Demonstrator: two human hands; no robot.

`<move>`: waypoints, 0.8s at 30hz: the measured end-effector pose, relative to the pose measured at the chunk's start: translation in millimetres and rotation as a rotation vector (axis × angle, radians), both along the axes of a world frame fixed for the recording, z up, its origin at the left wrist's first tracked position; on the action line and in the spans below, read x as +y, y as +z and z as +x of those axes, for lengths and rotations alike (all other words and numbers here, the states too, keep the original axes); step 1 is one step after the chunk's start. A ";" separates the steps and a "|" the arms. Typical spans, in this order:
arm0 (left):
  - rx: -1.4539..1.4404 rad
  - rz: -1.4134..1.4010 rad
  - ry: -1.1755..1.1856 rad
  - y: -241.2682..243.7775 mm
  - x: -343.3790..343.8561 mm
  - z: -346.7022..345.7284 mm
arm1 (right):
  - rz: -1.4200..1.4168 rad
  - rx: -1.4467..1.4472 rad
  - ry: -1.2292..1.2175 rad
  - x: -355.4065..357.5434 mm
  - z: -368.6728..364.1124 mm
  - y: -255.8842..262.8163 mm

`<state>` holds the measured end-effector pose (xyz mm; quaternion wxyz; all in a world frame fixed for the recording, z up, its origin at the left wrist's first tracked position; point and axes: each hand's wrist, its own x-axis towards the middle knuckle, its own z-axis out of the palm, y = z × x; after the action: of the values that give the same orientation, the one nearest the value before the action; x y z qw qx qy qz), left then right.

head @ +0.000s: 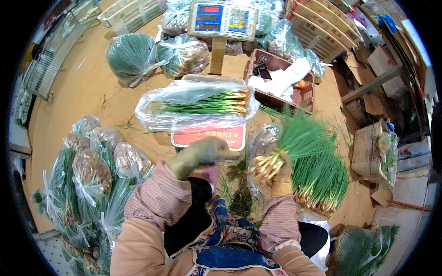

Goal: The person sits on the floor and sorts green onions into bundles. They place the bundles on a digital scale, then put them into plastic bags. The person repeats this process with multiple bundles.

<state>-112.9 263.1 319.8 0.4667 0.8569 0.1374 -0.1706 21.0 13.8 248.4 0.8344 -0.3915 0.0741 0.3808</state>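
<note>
My right hand [284,169] grips a bunch of scallions [271,162] by the stems, with the pale bulbs towards the left and the green tops up to the right. The bunch is blurred and sits beside a larger pile of scallions [321,176]. My left hand [210,150] is at the near edge of the scale's red platform [207,134]. It is blurred too, and its fingers are partly hidden. On the scale lies a clear plastic bag [148,107] with scallions [207,103] inside, their bulbs pointing right. A lit display [222,19] stands behind it.
Filled bags of scallions [93,172] are heaped at left, and more bags [131,58] stand beyond the scale. A brown plastic crate [279,98] holds white papers and a phone. Loose trimmings [240,203] lie before me. A plastic basket [367,151] stands at right.
</note>
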 end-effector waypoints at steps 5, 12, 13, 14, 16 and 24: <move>-0.286 1.323 0.617 -8.1 124.9 -38.7 | -0.238 -0.349 0.307 56.1 30.0 69.7; -0.248 1.046 0.600 -37.5 215.8 -53.3 | -0.458 -1.919 0.790 223.1 -6.7 112.4; -0.325 0.951 0.640 -42.1 217.5 -52.1 | -0.482 -2.001 0.914 238.3 -10.5 109.3; -0.418 0.832 0.701 -44.4 222.0 -52.3 | -0.522 -2.076 0.948 254.3 -11.6 100.4; -0.660 0.437 0.830 -50.3 220.7 -47.8 | -0.641 -2.210 1.036 274.6 2.0 69.7; -0.678 0.664 0.615 31.8 209.8 -102.3 | -1.332 -1.694 1.119 287.5 108.9 2.8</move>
<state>-215.1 472.9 351.5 0.2183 0.8851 0.2695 0.3105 129.9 301.3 251.3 -0.0258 -0.8465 -0.4930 0.1994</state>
